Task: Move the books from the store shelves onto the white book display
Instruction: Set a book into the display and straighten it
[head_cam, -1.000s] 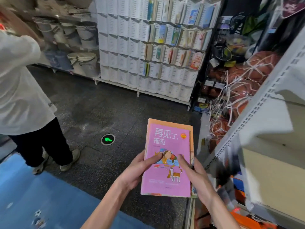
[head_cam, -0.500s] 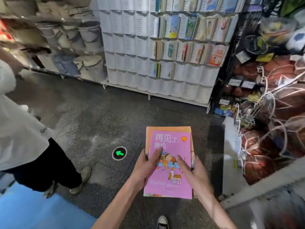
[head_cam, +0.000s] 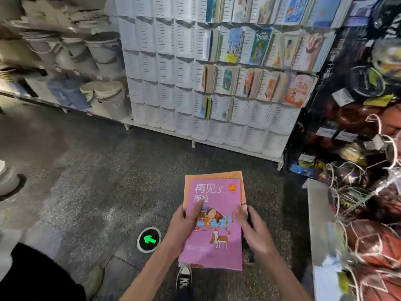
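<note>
- A small stack of books [head_cam: 213,224] is held low in front of the body, over the dark speckled floor [head_cam: 91,181]. The pink cover with a child and a dog on it is on top, and an orange book [head_cam: 238,177] peeks out from underneath along the top and right edges.
- The stack is gripped by the left hand [head_cam: 184,227] at its left edge: thumb laid across the pink cover, the other fingers tucked under, out of sight.
- The right hand [head_cam: 252,229] is at the right edge of the stack, blurry, fingers loosely curved over the side. Whether anything is really clamped there can't be told tbh.
- The white book display [head_cam: 167,68] is seen straight ahead, well apart from the held stack. Its right-hand pockets are filled with colourful books; its left-hand columns are just slotted white pockets.
- A round green arrow marker [head_cam: 149,239] is set in the floor just left of the left forearm.
- A black-and-white sneaker [head_cam: 184,278] is seen below the stack.
- Pale buckets [head_cam: 104,51] are stacked on the shelving at left, and netted basketballs [head_cam: 373,242] are hung at right.
</note>
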{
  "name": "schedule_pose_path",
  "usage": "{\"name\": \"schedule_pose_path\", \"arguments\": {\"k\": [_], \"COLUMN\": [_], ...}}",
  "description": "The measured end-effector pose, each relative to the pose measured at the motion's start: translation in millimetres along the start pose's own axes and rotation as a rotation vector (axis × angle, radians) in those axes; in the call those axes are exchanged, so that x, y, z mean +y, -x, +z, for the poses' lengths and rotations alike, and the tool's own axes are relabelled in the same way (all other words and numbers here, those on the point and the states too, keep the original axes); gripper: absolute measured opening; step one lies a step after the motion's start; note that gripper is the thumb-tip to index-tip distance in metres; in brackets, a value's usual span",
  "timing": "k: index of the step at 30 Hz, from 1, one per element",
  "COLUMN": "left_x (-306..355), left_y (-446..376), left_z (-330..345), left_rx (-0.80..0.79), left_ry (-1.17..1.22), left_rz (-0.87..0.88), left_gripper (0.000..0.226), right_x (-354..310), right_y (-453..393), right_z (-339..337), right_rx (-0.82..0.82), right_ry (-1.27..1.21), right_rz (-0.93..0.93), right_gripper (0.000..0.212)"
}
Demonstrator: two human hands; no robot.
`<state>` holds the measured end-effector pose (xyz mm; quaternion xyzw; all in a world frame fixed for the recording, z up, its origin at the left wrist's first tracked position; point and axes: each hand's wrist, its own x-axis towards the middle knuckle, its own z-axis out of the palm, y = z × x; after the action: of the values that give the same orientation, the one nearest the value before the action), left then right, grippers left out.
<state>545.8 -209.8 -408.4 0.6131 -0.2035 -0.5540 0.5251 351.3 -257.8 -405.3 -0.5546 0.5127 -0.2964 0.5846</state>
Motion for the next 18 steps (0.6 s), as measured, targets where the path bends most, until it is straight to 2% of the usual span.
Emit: {"name": "schedule_pose_path", "arguments": {"k": [4, 7, 13, 18], "left_x": [36.0, 67.2, 119.4, 146.6], "left_y": [-87.0, -141.3, -243.2, -330.0], "left_z": [-13.1, -14.8, 8.1, 49.9], "left_rx": [-0.058, -0.106, -0.196, -0.246], "left_ry": [-0.001, -0.011, -0.056, -0.122], "left_rz": [0.017, 0.017, -0.003, -0.023], "left_gripper": [0.045, 0.041, 0.048, 0.044], "right_x": [-21.2, -41.3, -75.4, -74.7], "right_y": [-82.7, -137.3, -229.6, -311.8], "right_z": [19.5, 26.0, 15.6, -17.1], "right_rx": [0.072, 0.145, 0.231, 0.273], "right_ry": [0.02, 0.029, -0.024, -0.082], "right_rz": [-0.016, 0.027, 0.066, 0.096], "right_gripper": [0.04, 0.061, 0.038, 0.044]}}
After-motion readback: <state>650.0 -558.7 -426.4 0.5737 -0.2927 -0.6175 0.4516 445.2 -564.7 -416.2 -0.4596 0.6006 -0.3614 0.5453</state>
